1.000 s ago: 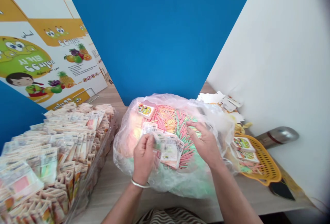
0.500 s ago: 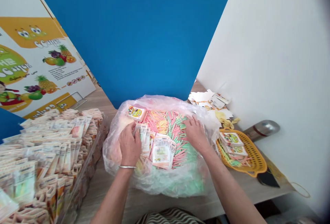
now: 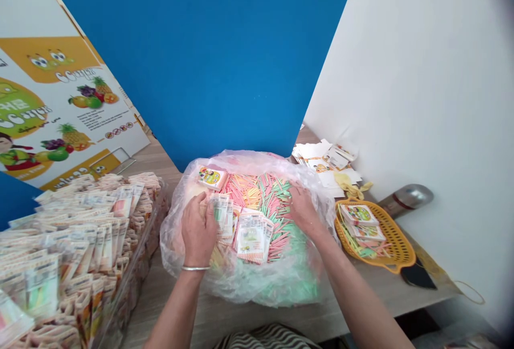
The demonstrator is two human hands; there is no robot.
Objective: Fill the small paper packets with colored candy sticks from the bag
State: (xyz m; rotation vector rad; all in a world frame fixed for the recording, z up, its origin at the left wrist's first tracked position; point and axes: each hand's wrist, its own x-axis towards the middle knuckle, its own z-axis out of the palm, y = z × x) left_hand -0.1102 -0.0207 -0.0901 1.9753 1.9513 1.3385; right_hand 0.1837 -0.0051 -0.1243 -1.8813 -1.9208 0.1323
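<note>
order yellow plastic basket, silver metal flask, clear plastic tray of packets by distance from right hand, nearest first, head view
From the right hand:
1. Yellow plastic basket, just to its right on the table
2. Silver metal flask, farther right, beyond the basket
3. Clear plastic tray of packets, far left of the table

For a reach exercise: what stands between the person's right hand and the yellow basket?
The raised side of the clear plastic bag lies between the right hand and the yellow basket, just beyond the hand.

Plastic bag of sticks [image 3: 257, 285] centre, packet-filled tray [image 3: 146, 242] left, basket [image 3: 399, 244] right
</note>
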